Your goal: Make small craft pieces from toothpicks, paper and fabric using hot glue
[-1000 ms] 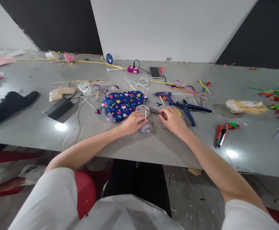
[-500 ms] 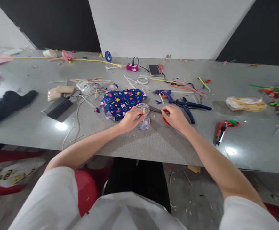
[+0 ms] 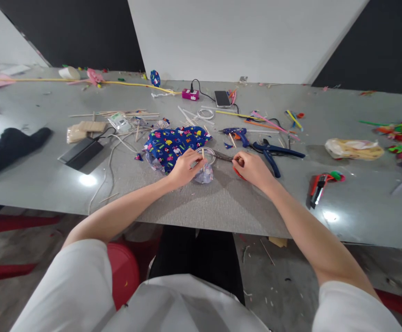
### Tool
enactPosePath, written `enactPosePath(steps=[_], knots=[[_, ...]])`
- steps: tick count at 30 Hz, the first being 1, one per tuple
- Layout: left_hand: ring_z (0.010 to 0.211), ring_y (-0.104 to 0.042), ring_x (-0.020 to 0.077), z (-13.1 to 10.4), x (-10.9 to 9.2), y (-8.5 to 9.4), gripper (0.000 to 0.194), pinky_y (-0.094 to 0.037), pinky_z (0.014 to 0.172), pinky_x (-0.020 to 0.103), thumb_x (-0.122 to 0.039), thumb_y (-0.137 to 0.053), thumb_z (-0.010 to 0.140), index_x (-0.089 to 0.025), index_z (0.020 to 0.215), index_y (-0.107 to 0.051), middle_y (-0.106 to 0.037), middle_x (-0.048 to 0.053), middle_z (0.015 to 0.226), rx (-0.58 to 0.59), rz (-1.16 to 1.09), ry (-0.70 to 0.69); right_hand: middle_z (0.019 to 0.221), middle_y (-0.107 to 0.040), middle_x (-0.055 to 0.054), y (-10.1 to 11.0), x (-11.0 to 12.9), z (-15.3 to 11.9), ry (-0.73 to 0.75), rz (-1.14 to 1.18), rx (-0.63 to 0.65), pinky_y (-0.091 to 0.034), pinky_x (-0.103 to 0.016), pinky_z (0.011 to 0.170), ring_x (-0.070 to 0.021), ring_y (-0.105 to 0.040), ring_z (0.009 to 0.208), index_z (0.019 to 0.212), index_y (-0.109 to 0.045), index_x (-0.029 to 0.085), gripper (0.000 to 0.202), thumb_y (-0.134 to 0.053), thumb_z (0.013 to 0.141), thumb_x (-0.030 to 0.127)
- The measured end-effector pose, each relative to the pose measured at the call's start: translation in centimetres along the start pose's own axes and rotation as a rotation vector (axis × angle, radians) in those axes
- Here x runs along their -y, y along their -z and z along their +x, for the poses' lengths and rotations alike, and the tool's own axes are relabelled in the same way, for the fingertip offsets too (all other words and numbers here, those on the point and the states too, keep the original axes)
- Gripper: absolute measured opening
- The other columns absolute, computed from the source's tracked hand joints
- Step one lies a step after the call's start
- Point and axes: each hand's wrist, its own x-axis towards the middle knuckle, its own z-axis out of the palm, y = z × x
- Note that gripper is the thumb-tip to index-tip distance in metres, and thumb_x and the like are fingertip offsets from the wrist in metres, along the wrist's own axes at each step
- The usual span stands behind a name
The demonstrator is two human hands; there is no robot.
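Note:
In the middle of the table, my left hand [image 3: 186, 169] pinches a thin wooden stick [image 3: 203, 154] between thumb and fingers. A pale patterned fabric piece [image 3: 205, 174] shows just below those fingers; whether it is joined to the stick I cannot tell. My right hand [image 3: 250, 168] is closed around the scissors [image 3: 222, 157], whose dark blades point left toward the stick and whose red-orange handle is partly covered. Beside my left hand lies blue patterned fabric [image 3: 173, 144]. A white ring [image 3: 210, 153] sits behind the stick.
Right of the scissors lie blue-handled pliers [image 3: 280, 151] and a blue glue gun [image 3: 237, 133]. Farther right is a red utility knife [image 3: 318, 190]. A black box [image 3: 81, 154] with a cable lies left. At the back are a phone [image 3: 222, 98] and a magenta adapter [image 3: 190, 94].
My left hand has shifted slightly left with the stick, away from the scissor blades. My right hand stays nearly in place. A white printed bag at lower left has gone from view.

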Motion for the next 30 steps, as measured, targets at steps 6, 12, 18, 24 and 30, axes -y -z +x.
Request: enactPosePath(steps=[6, 12, 18, 24, 30], knots=[[0.085, -0.059, 0.0202, 0.1, 0.3, 0.2, 0.032, -0.05, 0.082, 0.037, -0.039, -0.053, 0.108, -0.021, 0.084, -0.066, -0.069, 0.006, 0.083, -0.039, 0.001, 0.011, 0.085, -0.078, -0.007, 0.1, -0.7, 0.3, -0.022, -0.018, 0.003, -0.044, -0.034, 0.069, -0.0229, -0.069, 0.076, 0.092, -0.07, 0.023, 0.014, -0.061, 0.097, 0.033], [0.085, -0.059, 0.02, 0.0, 0.5, 0.1, 0.032, -0.049, 0.08, 0.036, -0.038, -0.053, 0.108, -0.021, 0.084, -0.066, -0.068, 0.006, 0.082, -0.03, -0.003, 0.004, 0.086, -0.078, -0.009, 0.9, -1.7, 0.8, -0.092, -0.015, -0.04, -0.046, -0.035, 0.07, -0.0236, -0.069, 0.076, 0.09, -0.072, 0.021, 0.018, -0.061, 0.096, 0.033], [0.083, -0.058, 0.019, 0.0, 0.2, 0.2, 0.032, -0.048, 0.079, 0.034, -0.036, -0.053, 0.109, -0.02, 0.085, -0.067, -0.067, 0.005, 0.079, -0.043, -0.01, -0.024, 0.086, -0.079, -0.009, 0.7, -2.5, 1.0, -0.115, 0.0, -0.065, -0.046, -0.034, 0.069, -0.0232, -0.071, 0.076, 0.09, -0.073, 0.021, 0.019, -0.061, 0.096, 0.035], [0.08, -0.057, 0.0182, 0.1, 0.1, 0.2, 0.032, -0.048, 0.079, 0.034, -0.033, -0.054, 0.109, -0.02, 0.082, -0.066, -0.067, 0.004, 0.077, -0.055, -0.017, -0.048, 0.088, -0.079, -0.011, 2.4, -5.0, 1.7, -0.146, -0.035, -0.178, -0.05, -0.035, 0.072, -0.0256, -0.073, 0.078, 0.093, -0.074, 0.02, 0.017, -0.062, 0.095, 0.033], [0.081, -0.058, 0.0188, 0.0, 0.1, 0.1, 0.031, -0.05, 0.079, 0.034, -0.034, -0.055, 0.108, -0.02, 0.083, -0.067, -0.066, 0.004, 0.077, -0.051, -0.026, -0.046, 0.096, -0.078, -0.017, 6.4, -11.9, 1.9, -0.368, -0.19, -0.429, -0.053, -0.042, 0.086, -0.0303, -0.073, 0.09, 0.099, -0.073, 0.016, 0.021, -0.057, 0.098, 0.03]])
